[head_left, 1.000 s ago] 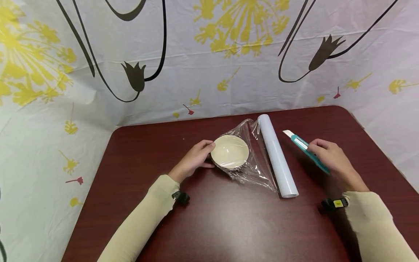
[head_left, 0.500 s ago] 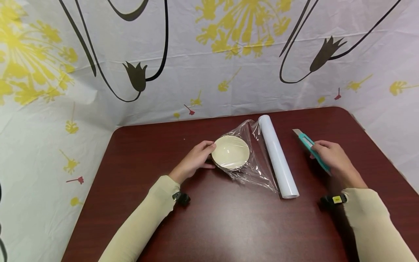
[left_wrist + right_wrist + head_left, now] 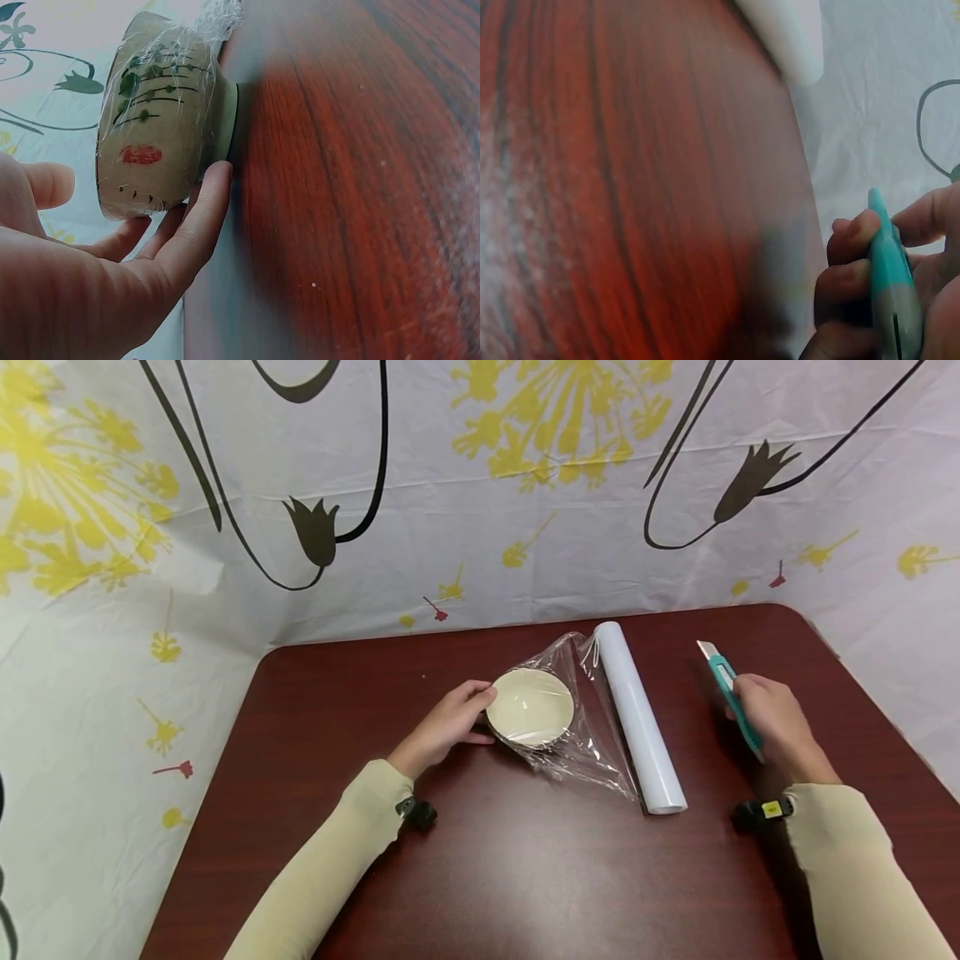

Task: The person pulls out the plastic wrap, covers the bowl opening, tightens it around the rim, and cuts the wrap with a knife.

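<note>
A cream bowl (image 3: 529,708) stands on the table, clear plastic wrap (image 3: 577,762) stretched over its mouth. My left hand (image 3: 452,720) is at the bowl's left side. In the left wrist view, the fingers (image 3: 196,217) reach straight to the painted side and foot of the bowl (image 3: 161,112), while the thumb (image 3: 49,185) stands apart from the wall. Off to the right, my right hand (image 3: 776,718) grips a teal utility knife (image 3: 733,700), its blade pointing away from me. Fingers and thumb wrap its handle (image 3: 891,262) in the right wrist view.
A white roll (image 3: 639,718) of the wrap lies lengthwise between bowl and knife, joined to the sheet. The dark red table (image 3: 480,868) meets a patterned cloth wall (image 3: 480,527) at the back and sides.
My right hand has drawn the utility knife rightward, away from the roll, and its blade has swung to point more straight ahead. My left hand and the bowl have kept their places.
</note>
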{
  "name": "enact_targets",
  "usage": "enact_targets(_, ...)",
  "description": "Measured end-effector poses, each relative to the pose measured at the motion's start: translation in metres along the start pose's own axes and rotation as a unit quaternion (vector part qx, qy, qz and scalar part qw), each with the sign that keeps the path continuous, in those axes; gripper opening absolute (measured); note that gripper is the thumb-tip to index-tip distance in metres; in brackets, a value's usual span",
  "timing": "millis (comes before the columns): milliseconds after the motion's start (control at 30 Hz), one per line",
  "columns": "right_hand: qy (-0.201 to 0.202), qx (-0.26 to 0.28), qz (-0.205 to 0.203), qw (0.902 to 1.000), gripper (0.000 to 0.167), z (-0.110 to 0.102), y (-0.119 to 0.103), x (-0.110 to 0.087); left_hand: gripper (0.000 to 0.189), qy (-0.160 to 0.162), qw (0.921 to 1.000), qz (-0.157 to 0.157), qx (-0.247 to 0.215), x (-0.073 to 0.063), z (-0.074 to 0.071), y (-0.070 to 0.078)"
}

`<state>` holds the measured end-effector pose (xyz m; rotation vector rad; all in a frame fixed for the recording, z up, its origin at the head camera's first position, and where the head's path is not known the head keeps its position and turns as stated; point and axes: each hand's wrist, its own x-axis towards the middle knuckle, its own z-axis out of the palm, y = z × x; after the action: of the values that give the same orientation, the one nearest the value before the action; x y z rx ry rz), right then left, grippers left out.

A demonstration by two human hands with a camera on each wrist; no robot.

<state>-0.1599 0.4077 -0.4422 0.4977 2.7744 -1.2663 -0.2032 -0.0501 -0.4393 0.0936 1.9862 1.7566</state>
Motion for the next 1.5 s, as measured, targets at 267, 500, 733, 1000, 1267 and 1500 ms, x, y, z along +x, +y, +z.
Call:
enact_targets(267,-0.079,0.067,-0.008,0.9946,0.058,-0.006,0.002,0.003,0.05,0.002,1.0,-0.001,-0.001,0.002,0.0,-0.002)
enact_targets(500,-0.133,0.137,-0.032,0.981,0.061,-0.005,0.01,0.008,0.051,-0.002,1.0,-0.001,-0.007,0.002,0.0,-0.002)
enact_targets(733,-0.078,0.14,-0.055,0.9855,0.056,0.002,0.011,0.008,0.051,-0.007,1.0,-0.002,-0.006,0.002,0.0,-0.001)
enact_targets(1000,0.011,0.137,-0.03,0.99,0.04,0.004,0.006,0.005,0.05,-0.006,1.0,0.002,-0.008,0.002,0.0,-0.003)
enact_targets(1267,-0.001,0.147,-0.008,0.9891,0.053,0.001,0.006,0.006,0.048,-0.005,0.9999,0.005,-0.01,0.0,0.001,-0.003)
enact_targets(1500,-0.035,0.116,-0.046,0.9915,0.061,0.0,0.01,0.008,0.048,-0.007,0.9998,0.01,-0.018,0.0,0.001,-0.004)
